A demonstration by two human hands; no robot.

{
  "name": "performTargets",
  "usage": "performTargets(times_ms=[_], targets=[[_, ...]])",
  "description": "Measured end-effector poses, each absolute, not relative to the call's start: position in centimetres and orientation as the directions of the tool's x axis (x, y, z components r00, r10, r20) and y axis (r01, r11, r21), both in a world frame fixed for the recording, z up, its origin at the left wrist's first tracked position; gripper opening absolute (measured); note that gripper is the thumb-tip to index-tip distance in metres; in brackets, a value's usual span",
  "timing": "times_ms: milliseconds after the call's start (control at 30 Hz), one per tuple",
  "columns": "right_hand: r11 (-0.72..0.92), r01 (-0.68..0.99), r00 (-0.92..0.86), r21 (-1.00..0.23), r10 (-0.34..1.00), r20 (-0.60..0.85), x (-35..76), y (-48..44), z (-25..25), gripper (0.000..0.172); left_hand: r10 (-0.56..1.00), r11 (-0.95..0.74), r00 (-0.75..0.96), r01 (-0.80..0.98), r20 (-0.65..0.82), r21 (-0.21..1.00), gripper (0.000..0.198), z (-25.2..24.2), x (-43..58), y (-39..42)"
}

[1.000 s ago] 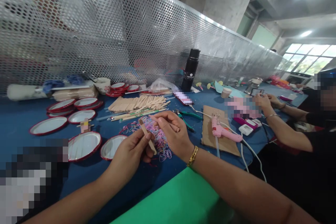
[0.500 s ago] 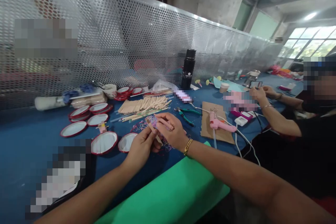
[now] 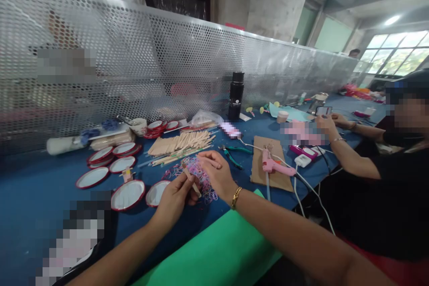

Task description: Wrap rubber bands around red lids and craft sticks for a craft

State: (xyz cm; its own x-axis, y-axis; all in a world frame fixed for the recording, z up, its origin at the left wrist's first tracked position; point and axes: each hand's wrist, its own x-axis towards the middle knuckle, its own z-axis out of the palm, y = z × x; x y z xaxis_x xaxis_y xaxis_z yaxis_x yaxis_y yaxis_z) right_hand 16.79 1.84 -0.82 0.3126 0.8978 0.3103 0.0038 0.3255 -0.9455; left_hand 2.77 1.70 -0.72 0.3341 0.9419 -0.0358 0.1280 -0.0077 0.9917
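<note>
My left hand is closed around a wooden craft stick, which it holds tilted above the blue table. Just to the right, my right hand has its fingers bent and drawn together; what they hold, if anything, cannot be made out. It is apart from the stick. Beneath and behind both hands lies a tangled heap of small pink, purple and blue loops, like rubber bands. A pile of more craft sticks is spread beyond them. Left of my left hand sits a round white lid with a red rim.
Several red-rimmed lids lie left. Teal-handled pliers, a pink glue gun on cardboard and cables lie right. A black bottle stands before the perforated metal screen. A co-worker's hands hold a phone at right.
My right hand has moved apart from the stick, which stays in my left hand. The view has shifted slightly.
</note>
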Motion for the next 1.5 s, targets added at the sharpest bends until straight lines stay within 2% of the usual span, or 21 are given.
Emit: performTargets(times_ms=[100, 333, 400, 533, 600, 1033, 1300, 1500], targets=[[0.295, 0.014, 0.329, -0.955, 0.901, 0.283, 16.7, 2.1, -0.7, 0.02, 0.941, 0.003, 0.334, 0.144, -0.052, 0.99, 0.04, -0.5, 2.8, 1.9], [0.337, 0.024, 0.243, -0.941, 0.911, 0.333, 16.9, 2.0, 0.1, 0.014, 0.906, 0.123, 0.375, 0.212, -0.197, 0.969, 0.046, -0.4, 2.9, 2.7], [0.334, 0.023, 0.247, -0.942, 0.912, 0.329, 16.9, 2.1, 0.0, 0.012, 0.904, 0.107, 0.383, 0.231, -0.192, 0.967, 0.047, -0.6, 2.8, 2.9], [0.298, 0.045, 0.337, -0.954, 0.894, 0.295, 16.8, 2.3, -0.6, 0.021, 0.915, 0.04, 0.376, 0.276, -0.146, 0.96, 0.048, -0.7, 2.7, 2.8], [0.294, 0.076, 0.363, -0.953, 0.882, 0.301, 16.9, 2.2, -0.8, 0.019, 0.92, 0.003, 0.376, 0.277, -0.112, 0.961, 0.048, -0.6, 2.7, 2.6], [0.391, 0.141, 0.254, -0.91, 0.874, 0.415, 17.4, 0.6, 0.2, 0.01, 0.945, -0.016, 0.319, 0.255, -0.069, 0.967, 0.046, -0.1, 2.5, 2.0], [0.375, 0.099, 0.225, -0.922, 0.894, 0.387, 17.5, -0.1, 0.1, 0.009, 0.941, 0.003, 0.324, 0.267, -0.093, 0.964, 0.049, -0.5, 2.5, 1.8], [0.394, 0.143, 0.209, -0.908, 0.885, 0.416, 17.5, -0.2, 0.4, 0.009, 0.935, -0.004, 0.342, 0.27, -0.092, 0.963, 0.049, -1.2, 2.4, 2.0]])
